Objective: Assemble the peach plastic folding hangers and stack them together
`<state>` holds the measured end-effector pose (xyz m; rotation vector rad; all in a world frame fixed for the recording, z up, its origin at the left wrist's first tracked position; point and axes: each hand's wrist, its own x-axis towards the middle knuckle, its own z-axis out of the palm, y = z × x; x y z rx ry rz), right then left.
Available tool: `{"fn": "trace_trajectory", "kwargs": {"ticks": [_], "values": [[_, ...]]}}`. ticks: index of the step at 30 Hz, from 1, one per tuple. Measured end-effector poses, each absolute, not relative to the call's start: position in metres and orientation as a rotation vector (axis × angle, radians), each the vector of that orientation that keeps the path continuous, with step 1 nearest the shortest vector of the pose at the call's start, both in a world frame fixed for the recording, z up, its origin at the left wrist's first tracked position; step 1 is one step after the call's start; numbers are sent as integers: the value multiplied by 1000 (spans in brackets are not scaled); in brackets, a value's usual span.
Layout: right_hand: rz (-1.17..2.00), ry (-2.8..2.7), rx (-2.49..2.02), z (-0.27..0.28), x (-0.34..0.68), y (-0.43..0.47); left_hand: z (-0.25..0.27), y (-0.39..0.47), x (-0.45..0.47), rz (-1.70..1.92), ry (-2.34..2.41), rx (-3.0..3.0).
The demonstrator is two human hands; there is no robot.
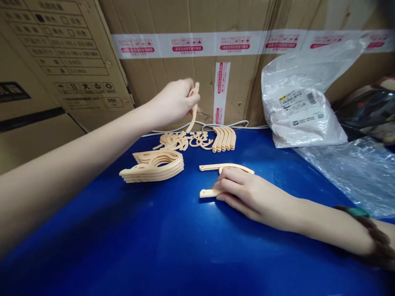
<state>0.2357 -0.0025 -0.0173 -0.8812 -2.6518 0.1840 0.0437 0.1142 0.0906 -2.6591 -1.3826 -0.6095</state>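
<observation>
My left hand (177, 100) is raised above the back of the table, its fingers closed on a curved beige plastic hanger arm (192, 119) that hangs downward. Low over the table, my right hand (249, 193) grips a second hanger piece (210, 193), whose far part is hidden under the fingers. Just behind it lies another slim hanger arm (226, 166), partly covered by the hand. To the left sits a stack of hanger bodies (152, 174). Farther back are a loose heap of small pieces (171, 140), some hook-shaped, and a row of curved arms (224, 139).
Tall cardboard boxes (173, 78) stand along the back of the blue table (173, 246). A white cable (237, 123) runs along their base. At the right are a labelled white plastic bag (302, 119) and clear plastic wrap (354, 172).
</observation>
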Motion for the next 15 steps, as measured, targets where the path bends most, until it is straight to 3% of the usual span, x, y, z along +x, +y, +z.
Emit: {"fn": "trace_trajectory", "kwargs": {"ticks": [3, 8, 15], "values": [[175, -2665, -867, -16, 235, -4, 91, 65, 51, -734, -1228, -2544], [189, -2703, -879, -15, 234, -7, 52, 6, 50, -355, -1116, -2525], [6, -2793, -878, -17, 234, -9, 12, -8, 21, -418, -965, -2641]]}}
